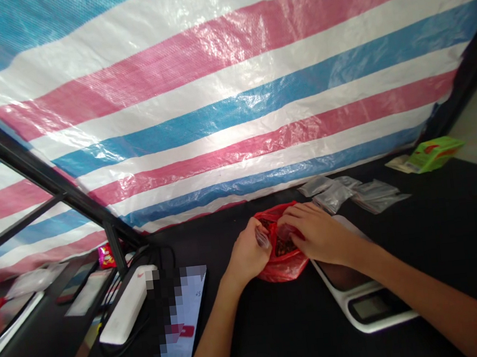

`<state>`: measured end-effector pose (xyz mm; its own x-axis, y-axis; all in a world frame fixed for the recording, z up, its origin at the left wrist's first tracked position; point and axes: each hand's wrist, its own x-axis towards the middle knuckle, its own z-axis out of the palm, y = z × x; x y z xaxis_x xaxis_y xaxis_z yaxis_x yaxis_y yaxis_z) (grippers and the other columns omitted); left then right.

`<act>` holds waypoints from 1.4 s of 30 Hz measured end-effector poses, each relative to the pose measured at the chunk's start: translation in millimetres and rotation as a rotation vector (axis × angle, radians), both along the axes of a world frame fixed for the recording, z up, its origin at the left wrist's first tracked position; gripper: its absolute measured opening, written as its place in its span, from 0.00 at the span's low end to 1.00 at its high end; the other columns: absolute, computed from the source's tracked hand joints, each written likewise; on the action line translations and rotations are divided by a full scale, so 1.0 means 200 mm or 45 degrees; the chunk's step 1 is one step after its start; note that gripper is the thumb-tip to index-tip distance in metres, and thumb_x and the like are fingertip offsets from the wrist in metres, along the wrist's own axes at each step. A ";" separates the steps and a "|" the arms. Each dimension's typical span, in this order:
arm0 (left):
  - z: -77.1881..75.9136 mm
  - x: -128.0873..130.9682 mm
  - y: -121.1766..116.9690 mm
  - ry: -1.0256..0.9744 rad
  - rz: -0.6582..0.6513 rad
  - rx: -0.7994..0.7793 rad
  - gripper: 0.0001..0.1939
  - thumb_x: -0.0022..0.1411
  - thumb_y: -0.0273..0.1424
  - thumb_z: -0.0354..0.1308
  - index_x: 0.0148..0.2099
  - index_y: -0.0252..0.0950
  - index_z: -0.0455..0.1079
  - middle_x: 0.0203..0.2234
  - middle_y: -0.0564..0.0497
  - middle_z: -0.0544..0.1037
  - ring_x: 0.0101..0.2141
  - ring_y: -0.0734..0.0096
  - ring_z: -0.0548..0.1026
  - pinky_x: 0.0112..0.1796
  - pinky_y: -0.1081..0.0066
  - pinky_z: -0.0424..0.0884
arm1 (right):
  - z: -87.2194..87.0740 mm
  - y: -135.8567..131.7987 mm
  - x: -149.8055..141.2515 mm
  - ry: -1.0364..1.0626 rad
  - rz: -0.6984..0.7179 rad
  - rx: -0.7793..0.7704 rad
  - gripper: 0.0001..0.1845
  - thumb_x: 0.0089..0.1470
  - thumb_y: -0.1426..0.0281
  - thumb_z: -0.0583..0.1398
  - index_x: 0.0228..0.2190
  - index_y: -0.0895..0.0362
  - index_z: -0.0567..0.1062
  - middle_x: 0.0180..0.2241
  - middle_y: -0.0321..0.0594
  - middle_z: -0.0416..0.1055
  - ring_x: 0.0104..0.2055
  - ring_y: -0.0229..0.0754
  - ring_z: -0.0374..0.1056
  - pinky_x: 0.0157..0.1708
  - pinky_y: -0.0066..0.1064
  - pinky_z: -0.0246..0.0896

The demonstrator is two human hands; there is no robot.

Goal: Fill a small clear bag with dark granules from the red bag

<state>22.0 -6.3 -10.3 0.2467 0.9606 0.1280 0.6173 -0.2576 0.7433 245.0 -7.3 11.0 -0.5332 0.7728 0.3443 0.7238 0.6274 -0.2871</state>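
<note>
A red plastic bag [284, 270] stands with its mouth spread on the black table, and small dark brown bits [286, 245] show inside. At the bag's left rim, my left hand [246, 251] is closed round a small clear plastic bag [262, 237], whose crumpled edge sticks out from the fingers. My right hand [314, 232] reaches over the right rim with its fingers curled down into the mouth. The fingertips are partly hidden, so what they pinch cannot be made out. Beneath my right forearm lies a white kitchen scale [356, 325] with a dark top.
Several clear zip bags [336, 194] lie behind the scale, and a green box [436, 153] is at the far right. To the left are a phone [188, 314], a white power strip [128, 306] with black cables, and a metal frame post [115, 245]. Striped sheeting [232, 116] hangs behind.
</note>
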 end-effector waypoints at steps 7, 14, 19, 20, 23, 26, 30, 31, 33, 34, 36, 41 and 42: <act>0.01 0.01 -0.01 0.098 0.006 0.044 0.08 0.62 0.25 0.60 0.42 0.43 0.68 0.33 0.56 0.80 0.32 0.68 0.78 0.34 0.72 0.65 | 0.01 0.00 0.00 0.025 -0.002 -0.008 0.18 0.57 0.78 0.59 0.46 0.52 0.80 0.48 0.42 0.78 0.54 0.51 0.69 0.56 0.44 0.56; 0.04 0.04 -0.01 -0.268 0.047 0.169 0.06 0.63 0.26 0.60 0.39 0.41 0.65 0.32 0.57 0.79 0.30 0.73 0.75 0.34 0.74 0.66 | 0.04 0.03 0.05 0.057 -0.073 0.038 0.15 0.56 0.78 0.60 0.43 0.51 0.78 0.44 0.40 0.78 0.50 0.49 0.71 0.54 0.42 0.58; 0.07 0.09 -0.07 -0.216 -0.120 0.123 0.05 0.65 0.26 0.60 0.42 0.41 0.70 0.32 0.56 0.79 0.29 0.74 0.74 0.32 0.75 0.65 | 0.05 0.05 0.07 0.071 -0.109 0.098 0.13 0.58 0.75 0.61 0.44 0.52 0.78 0.44 0.41 0.79 0.49 0.50 0.72 0.53 0.42 0.59; 0.07 0.09 -0.08 -0.163 -0.125 0.127 0.06 0.65 0.26 0.59 0.43 0.41 0.71 0.32 0.56 0.79 0.30 0.74 0.74 0.32 0.74 0.65 | 0.05 0.05 0.07 0.072 -0.112 0.105 0.13 0.58 0.75 0.61 0.44 0.52 0.78 0.44 0.41 0.79 0.49 0.50 0.72 0.52 0.42 0.59; 0.06 0.09 -0.08 -0.102 -0.116 0.146 0.07 0.65 0.25 0.57 0.44 0.42 0.71 0.34 0.56 0.80 0.31 0.73 0.76 0.34 0.73 0.67 | 0.04 0.04 0.07 0.081 -0.113 0.117 0.13 0.58 0.75 0.61 0.45 0.53 0.78 0.43 0.41 0.79 0.49 0.50 0.72 0.52 0.43 0.60; 0.06 0.09 -0.06 -0.222 -0.049 0.155 0.04 0.66 0.26 0.57 0.42 0.41 0.69 0.35 0.55 0.81 0.29 0.74 0.74 0.33 0.73 0.67 | 0.04 0.05 0.07 0.077 -0.120 0.117 0.13 0.60 0.74 0.61 0.46 0.52 0.78 0.44 0.42 0.79 0.49 0.51 0.72 0.53 0.43 0.59; 0.10 0.09 -0.07 -0.463 0.187 0.338 0.06 0.69 0.32 0.58 0.38 0.40 0.64 0.39 0.51 0.82 0.28 0.75 0.71 0.31 0.73 0.67 | 0.05 0.04 0.06 0.073 -0.100 0.089 0.12 0.62 0.73 0.61 0.46 0.52 0.79 0.45 0.42 0.79 0.50 0.51 0.71 0.55 0.44 0.58; 0.12 0.09 -0.07 -0.501 0.245 0.401 0.08 0.69 0.34 0.58 0.37 0.41 0.61 0.40 0.50 0.82 0.29 0.75 0.72 0.31 0.72 0.67 | 0.05 0.03 0.04 0.080 -0.058 0.078 0.12 0.62 0.73 0.61 0.47 0.53 0.79 0.45 0.43 0.78 0.50 0.50 0.71 0.55 0.44 0.58; 0.15 0.10 -0.09 -0.537 0.325 0.500 0.12 0.70 0.35 0.57 0.36 0.42 0.57 0.40 0.48 0.82 0.32 0.72 0.75 0.33 0.72 0.69 | 0.05 -0.01 0.00 0.112 0.081 0.047 0.12 0.63 0.72 0.62 0.48 0.53 0.78 0.46 0.43 0.78 0.51 0.50 0.70 0.55 0.43 0.58; 0.17 0.10 -0.09 -0.540 0.349 0.522 0.12 0.70 0.36 0.57 0.36 0.42 0.57 0.40 0.48 0.82 0.34 0.71 0.76 0.35 0.71 0.70 | 0.04 -0.03 -0.03 0.132 0.168 0.027 0.12 0.64 0.70 0.62 0.48 0.53 0.78 0.47 0.43 0.78 0.52 0.49 0.69 0.55 0.42 0.59; 0.19 0.09 -0.09 -0.555 0.341 0.491 0.12 0.69 0.35 0.57 0.35 0.42 0.56 0.39 0.48 0.81 0.38 0.69 0.78 0.37 0.71 0.72 | 0.03 -0.08 -0.09 0.150 0.346 -0.018 0.11 0.66 0.68 0.62 0.49 0.52 0.78 0.47 0.42 0.78 0.52 0.48 0.69 0.56 0.41 0.59; 0.11 0.04 -0.02 -0.498 0.000 0.012 0.11 0.62 0.30 0.60 0.34 0.40 0.58 0.34 0.53 0.80 0.31 0.73 0.74 0.34 0.73 0.69 | 0.00 -0.17 -0.16 0.098 0.548 -0.113 0.12 0.65 0.68 0.62 0.50 0.52 0.78 0.47 0.41 0.79 0.51 0.47 0.70 0.57 0.40 0.60; 0.08 0.03 -0.01 -0.469 -0.008 -0.037 0.10 0.61 0.29 0.60 0.34 0.40 0.59 0.32 0.54 0.79 0.29 0.74 0.73 0.33 0.74 0.68 | 0.00 -0.18 -0.16 0.105 0.543 -0.138 0.13 0.64 0.68 0.63 0.50 0.52 0.78 0.47 0.41 0.79 0.51 0.47 0.71 0.57 0.40 0.61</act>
